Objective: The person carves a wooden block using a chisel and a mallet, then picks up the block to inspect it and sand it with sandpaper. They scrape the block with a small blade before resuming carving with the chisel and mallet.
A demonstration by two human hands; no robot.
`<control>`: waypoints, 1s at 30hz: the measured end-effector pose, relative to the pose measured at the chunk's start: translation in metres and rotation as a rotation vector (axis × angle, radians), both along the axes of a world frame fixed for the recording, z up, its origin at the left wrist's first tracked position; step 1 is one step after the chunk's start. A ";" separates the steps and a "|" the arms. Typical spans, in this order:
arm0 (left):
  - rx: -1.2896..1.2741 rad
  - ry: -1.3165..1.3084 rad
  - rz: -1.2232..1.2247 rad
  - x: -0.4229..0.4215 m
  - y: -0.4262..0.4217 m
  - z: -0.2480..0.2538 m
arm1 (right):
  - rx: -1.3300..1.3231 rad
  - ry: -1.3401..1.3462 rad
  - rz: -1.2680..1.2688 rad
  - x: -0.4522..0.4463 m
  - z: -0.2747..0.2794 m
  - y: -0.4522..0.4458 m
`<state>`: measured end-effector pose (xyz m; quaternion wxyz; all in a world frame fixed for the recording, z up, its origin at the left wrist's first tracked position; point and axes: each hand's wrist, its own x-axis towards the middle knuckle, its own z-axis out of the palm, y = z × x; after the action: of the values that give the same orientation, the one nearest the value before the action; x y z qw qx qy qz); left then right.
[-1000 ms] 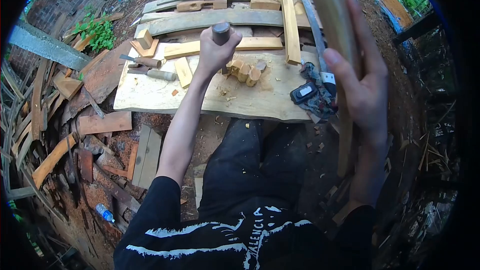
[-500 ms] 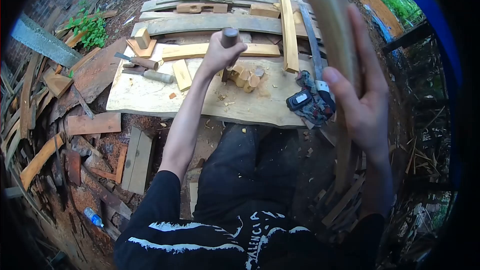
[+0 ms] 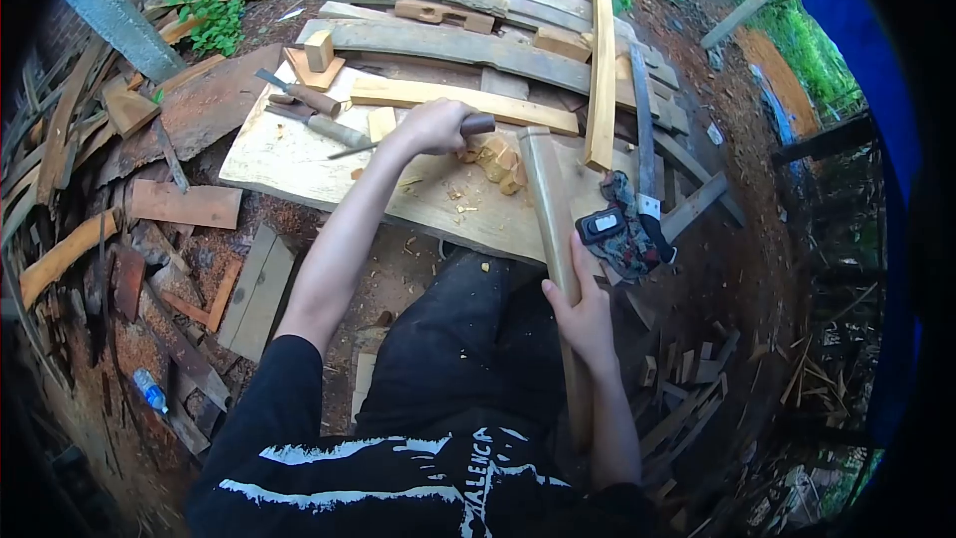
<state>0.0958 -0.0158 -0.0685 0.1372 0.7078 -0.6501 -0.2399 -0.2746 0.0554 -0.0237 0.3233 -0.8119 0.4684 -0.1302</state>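
Partly hidden, an apparent chisel (image 3: 480, 124) filled the left hand (image 3: 434, 128), fingers curled; the right hand (image 3: 586, 319) clasped a wooden club (image 3: 546, 179).

Daylight; workbench top (image 3: 274, 164) bright, ground (image 3: 742, 279) at right dimmer; fisheye curving, corners black.

Outdoor woodworking yard: a broad, pale wooden slab (image 3: 269, 154) is bearing a roughly cut, yellow wooden piece (image 3: 496, 163) and a brown-handled steel chisel (image 3: 307, 96); long, weathered grey wooden boards (image 3: 478, 59) are lying behind; brown timber offcuts (image 3: 65, 261) are lying heaped at left; a green leafy plant (image 3: 214, 28) is growing near a grey concrete post (image 3: 119, 28); bare brown earth (image 3: 719, 100) is showing.
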 end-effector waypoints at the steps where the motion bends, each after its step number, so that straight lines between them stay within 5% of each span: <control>1: -0.040 -0.013 0.038 -0.003 0.005 -0.004 | 0.008 -0.010 -0.001 0.000 -0.002 0.003; 10: -0.049 0.013 0.202 -0.049 0.061 0.004 | 0.047 0.033 -0.013 0.011 -0.015 -0.012; 13: -0.722 0.049 0.331 -0.057 0.065 0.008 | 0.036 0.004 0.005 0.011 -0.034 -0.021; 14: -0.714 0.042 0.320 -0.058 0.068 0.010 | 0.018 -0.007 0.020 0.009 -0.039 -0.022; 16: -0.705 0.771 0.660 -0.080 0.081 0.074 | 0.041 -0.028 0.020 0.007 -0.043 -0.021; 18: -0.921 1.158 0.418 -0.093 0.080 0.107 | 0.067 0.008 0.014 0.007 -0.042 -0.020; 30: -0.817 1.164 0.053 -0.110 0.035 0.094 | -0.005 -0.010 0.018 0.006 -0.051 -0.021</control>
<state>-0.0137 0.0190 0.0252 0.7224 0.3724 -0.4917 -0.3125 -0.2682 0.0340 -0.0751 0.3247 -0.8162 0.4591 -0.1323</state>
